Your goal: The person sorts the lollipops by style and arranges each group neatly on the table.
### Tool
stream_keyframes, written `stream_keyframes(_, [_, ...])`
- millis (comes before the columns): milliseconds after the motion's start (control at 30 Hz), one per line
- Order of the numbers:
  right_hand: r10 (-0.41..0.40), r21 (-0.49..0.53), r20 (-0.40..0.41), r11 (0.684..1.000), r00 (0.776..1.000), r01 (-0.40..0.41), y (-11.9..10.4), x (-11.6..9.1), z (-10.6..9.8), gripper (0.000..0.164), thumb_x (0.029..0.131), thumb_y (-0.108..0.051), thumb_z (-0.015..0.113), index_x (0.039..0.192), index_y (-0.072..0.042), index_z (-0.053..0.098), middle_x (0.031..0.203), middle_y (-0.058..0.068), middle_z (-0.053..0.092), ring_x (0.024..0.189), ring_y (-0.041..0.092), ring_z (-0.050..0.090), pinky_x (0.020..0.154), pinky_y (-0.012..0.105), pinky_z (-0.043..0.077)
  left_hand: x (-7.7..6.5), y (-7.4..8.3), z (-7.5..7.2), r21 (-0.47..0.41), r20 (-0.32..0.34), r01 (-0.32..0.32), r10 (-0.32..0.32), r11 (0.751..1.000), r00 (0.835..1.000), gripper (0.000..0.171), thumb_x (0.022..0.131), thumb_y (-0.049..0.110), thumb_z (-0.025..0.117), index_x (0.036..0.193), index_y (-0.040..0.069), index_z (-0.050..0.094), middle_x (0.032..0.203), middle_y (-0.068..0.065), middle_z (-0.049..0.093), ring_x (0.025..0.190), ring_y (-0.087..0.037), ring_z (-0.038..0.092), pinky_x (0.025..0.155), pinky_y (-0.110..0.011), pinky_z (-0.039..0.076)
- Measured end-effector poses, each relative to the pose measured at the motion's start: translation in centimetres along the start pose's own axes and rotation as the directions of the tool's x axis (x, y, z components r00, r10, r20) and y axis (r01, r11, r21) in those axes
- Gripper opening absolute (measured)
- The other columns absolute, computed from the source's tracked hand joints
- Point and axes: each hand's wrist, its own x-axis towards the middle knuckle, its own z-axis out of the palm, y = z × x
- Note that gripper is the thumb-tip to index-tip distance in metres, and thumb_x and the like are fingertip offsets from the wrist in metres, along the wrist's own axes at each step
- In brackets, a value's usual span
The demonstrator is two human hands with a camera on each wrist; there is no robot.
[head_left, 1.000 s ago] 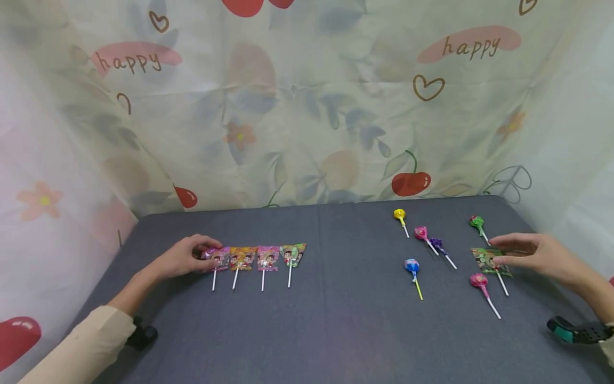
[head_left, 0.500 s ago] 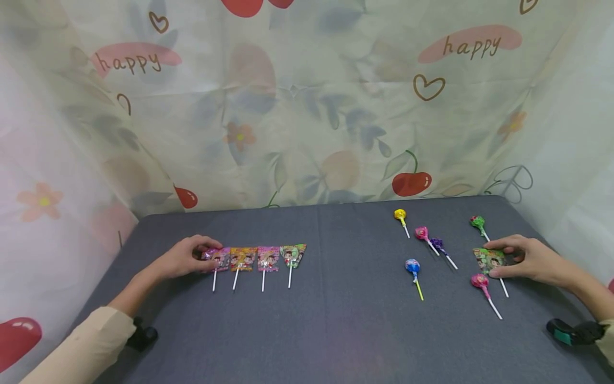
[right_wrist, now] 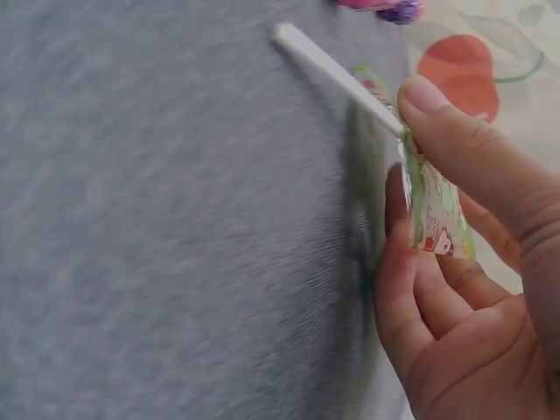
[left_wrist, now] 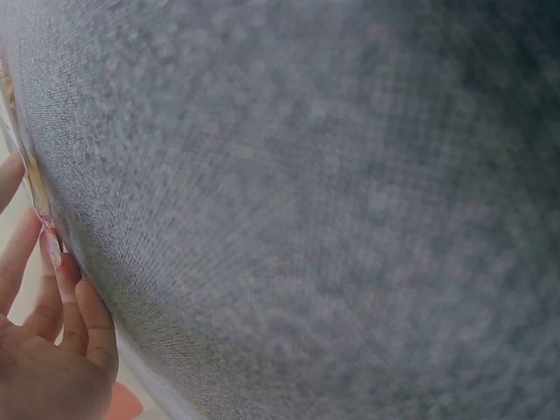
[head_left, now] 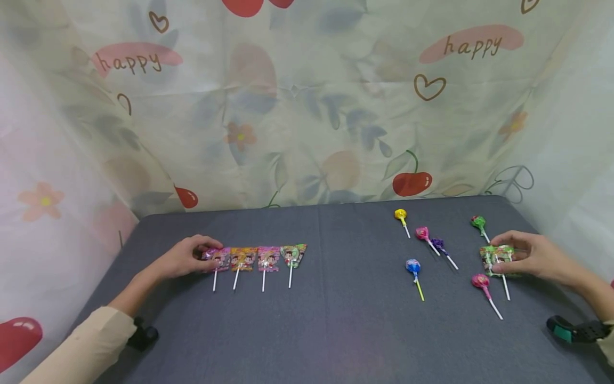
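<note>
My right hand (head_left: 532, 256) pinches a lollipop in a flat green wrapper (head_left: 499, 260) between thumb and fingers, its white stick pointing toward me. In the right wrist view the thumb presses the wrapper (right_wrist: 437, 210) near the stick (right_wrist: 332, 74). My left hand (head_left: 184, 258) holds the pink-wrapped lollipop (head_left: 220, 260) at the left end of a row, thumb at its lower edge and fingers at its top. Orange (head_left: 242, 259), pink (head_left: 268, 259) and green (head_left: 292, 254) wrapped lollipops continue the row to the right. The left wrist view catches the fingers (left_wrist: 66, 306) touching a wrapper edge.
Round-headed lollipops lie on the right half of the grey cloth (head_left: 336, 330): yellow (head_left: 400, 214), pink (head_left: 422, 233), purple (head_left: 437, 244), blue (head_left: 412, 265), green (head_left: 477, 222), and another pink one (head_left: 480, 281) close to my right hand. A patterned curtain (head_left: 307, 133) hangs behind the table.
My right hand has closed its thumb and fingers on the green-wrapped lollipop and turned it straighter, shifting it slightly right. The left hand has stayed in place.
</note>
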Motion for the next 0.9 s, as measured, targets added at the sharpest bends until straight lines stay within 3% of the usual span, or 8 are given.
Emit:
stream_keyframes(100, [0.026,0.033,-0.007,0.999,1.0,-0.026,-0.4,0.1,-0.1,0.042,0.085,-0.008,0.083,0.123,-0.005,0.065,0.114,-0.009,0.067,0.089,0.008,0.067,0.067,0.029,0.053,-0.1,0.0,0.0,0.006,-0.003,-0.001,0.001,1.0,1.0,0.044,0.091,0.027,0.08,0.127,0.005,0.066,0.119,-0.014,0.059,0.104,-0.032,0.054,0.086,-0.049,0.044])
stream_keyframes(267, [0.042,0.152,0.012,0.987,0.999,-0.044,-1.4,0.3,-0.5,0.037,0.095,-0.005,0.072,0.13,-0.003,0.06,0.104,0.007,0.074,0.083,0.018,0.07,0.066,0.034,0.055,0.0,0.0,0.0,0.01,-0.006,-0.007,0.007,1.0,1.0,0.044,0.091,0.028,0.08,0.126,0.004,0.067,0.12,-0.015,0.06,0.105,-0.032,0.055,0.087,-0.05,0.044])
stream_keyframes(433, [0.052,0.207,0.042,0.977,0.998,-0.06,-3.6,1.2,-0.2,0.04,0.099,-0.009,0.068,0.137,-0.003,0.056,0.116,0.002,0.072,0.093,0.019,0.071,0.072,0.036,0.056,0.0,-0.1,0.0,0.008,-0.01,-0.009,0.009,1.0,1.0,0.044,0.09,0.027,0.08,0.126,0.004,0.067,0.12,-0.015,0.06,0.104,-0.032,0.055,0.087,-0.05,0.044])
stream_keyframes(600, [-0.014,0.244,0.061,0.97,0.998,-0.001,-5.3,2.5,1.0,0.042,0.1,-0.005,0.065,0.14,-0.004,0.054,0.118,0.001,0.07,0.091,0.021,0.07,0.073,0.037,0.056,0.0,-0.1,0.1,0.005,-0.015,-0.009,0.009,1.0,1.0,0.044,0.09,0.027,0.08,0.126,0.005,0.067,0.119,-0.014,0.06,0.104,-0.031,0.055,0.087,-0.049,0.044])
stream_keyframes(767, [-0.037,0.25,0.043,0.968,0.998,0.025,-6.9,4.0,2.8,0.041,0.1,-0.009,0.067,0.139,-0.003,0.055,0.104,0.013,0.072,0.083,0.023,0.068,0.07,0.04,0.056,-0.1,-0.2,0.1,0.003,-0.014,-0.018,0.018,1.0,1.0,0.043,0.09,0.025,0.08,0.126,0.005,0.067,0.117,-0.012,0.06,0.102,-0.029,0.054,0.085,-0.047,0.044])
stream_keyframes(900, [-0.035,0.285,0.035,0.958,0.999,0.024,-8.4,5.3,4.3,0.038,0.098,-0.012,0.07,0.133,-0.003,0.06,0.112,0.01,0.071,0.087,0.021,0.068,0.07,0.041,0.057,-0.1,-0.1,0.1,-0.003,-0.018,-0.028,0.028,1.0,0.999,0.042,0.09,0.024,0.08,0.125,0.004,0.067,0.116,-0.012,0.06,0.101,-0.029,0.054,0.084,-0.047,0.044])
